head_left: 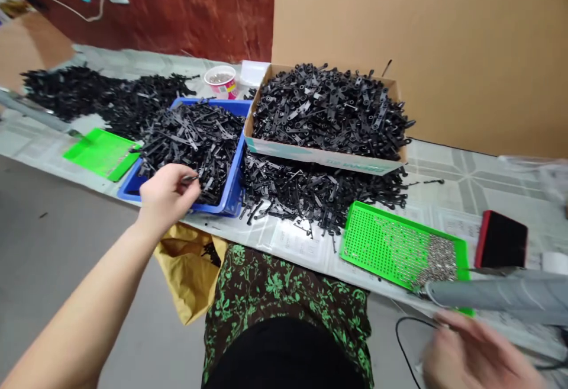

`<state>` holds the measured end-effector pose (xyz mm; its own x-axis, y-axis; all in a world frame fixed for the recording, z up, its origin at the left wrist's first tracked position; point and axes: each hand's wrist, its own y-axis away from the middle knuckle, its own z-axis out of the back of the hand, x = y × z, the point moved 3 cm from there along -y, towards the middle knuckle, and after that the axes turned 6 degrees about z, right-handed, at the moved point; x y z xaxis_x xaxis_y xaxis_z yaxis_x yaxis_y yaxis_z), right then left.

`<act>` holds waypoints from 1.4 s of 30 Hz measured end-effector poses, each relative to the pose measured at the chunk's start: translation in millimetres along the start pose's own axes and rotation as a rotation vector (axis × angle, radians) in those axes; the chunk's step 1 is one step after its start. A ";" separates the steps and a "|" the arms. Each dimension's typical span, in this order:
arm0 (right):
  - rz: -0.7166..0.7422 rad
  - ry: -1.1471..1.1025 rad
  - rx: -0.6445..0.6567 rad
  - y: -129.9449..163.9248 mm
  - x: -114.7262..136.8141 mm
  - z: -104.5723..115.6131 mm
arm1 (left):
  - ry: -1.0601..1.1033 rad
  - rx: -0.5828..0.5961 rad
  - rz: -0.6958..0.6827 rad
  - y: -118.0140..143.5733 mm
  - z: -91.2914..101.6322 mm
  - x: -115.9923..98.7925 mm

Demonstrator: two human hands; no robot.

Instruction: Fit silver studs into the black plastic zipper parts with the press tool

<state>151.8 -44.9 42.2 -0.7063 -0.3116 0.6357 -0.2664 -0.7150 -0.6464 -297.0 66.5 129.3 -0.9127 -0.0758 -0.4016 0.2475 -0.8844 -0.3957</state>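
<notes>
My left hand [166, 195] hovers at the front edge of a blue bin [231, 190] heaped with thin black plastic strips, and its fingertips pinch one black strip [190, 180]. My right hand [473, 354] is blurred at the lower right, below a grey tape-wrapped tool [501, 295] whose tip lies at the corner of a green perforated tray [377, 241]. Whether the hand grips the tool is unclear. Small silver screws [437, 261] fill the tray's right part.
A cardboard box [310, 155] heaped with black parts stands behind a loose pile [310, 193]. More black parts [89, 93] lie at the far left beside a second green tray [100, 152]. A small cup [220, 80], a red-and-black block [500, 240] and a yellow bag [189, 270] are nearby.
</notes>
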 end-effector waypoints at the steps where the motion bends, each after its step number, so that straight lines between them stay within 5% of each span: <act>1: 0.111 -0.085 0.064 -4.5 17.6 -26.2 | 0.143 -0.096 0.050 14.5 2.1 -5.0; 3: 0.268 -0.214 0.283 -13.9 51.0 -88.7 | 0.314 -0.181 0.051 47.1 -4.1 -19.8; 5: 0.344 -0.276 0.492 -21.8 79.7 -149.9 | 0.411 0.007 -0.064 78.4 -27.9 -36.7; 7: 0.376 -0.163 0.717 -26.3 101.3 -200.2 | 0.461 0.061 0.005 103.6 -55.8 -40.4; 10: 0.393 0.077 1.060 -29.0 116.7 -246.4 | 0.422 0.057 0.091 124.9 -91.6 -31.6; 12: 0.388 0.143 1.162 -34.1 116.0 -259.3 | 0.377 0.069 0.122 129.6 -104.5 -22.3; 17: 0.321 -0.133 1.046 -52.9 100.4 -257.3 | 0.480 0.215 0.335 125.8 -110.2 -14.0; 20: 0.123 -0.564 0.849 -52.8 95.7 -240.1 | 0.761 0.243 0.704 122.4 -112.7 -23.8; 24: -0.217 -0.817 0.931 -25.0 94.6 -221.1 | 1.158 0.269 1.011 119.1 -116.6 -55.3; 30: -0.863 -1.006 0.840 -0.2 84.5 -209.6 | 1.396 0.358 1.093 114.8 -113.3 -91.8; 42: -1.208 -1.163 0.636 5.2 87.6 -200.0 | 1.336 0.430 1.023 116.4 -117.1 -101.0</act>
<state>-42.6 49.3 10.1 0.5206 0.4779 0.7075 0.2329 -0.8767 0.4208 -137.9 25.1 27.1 0.4759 -0.4317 -0.7663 0.2059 -0.7924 0.5742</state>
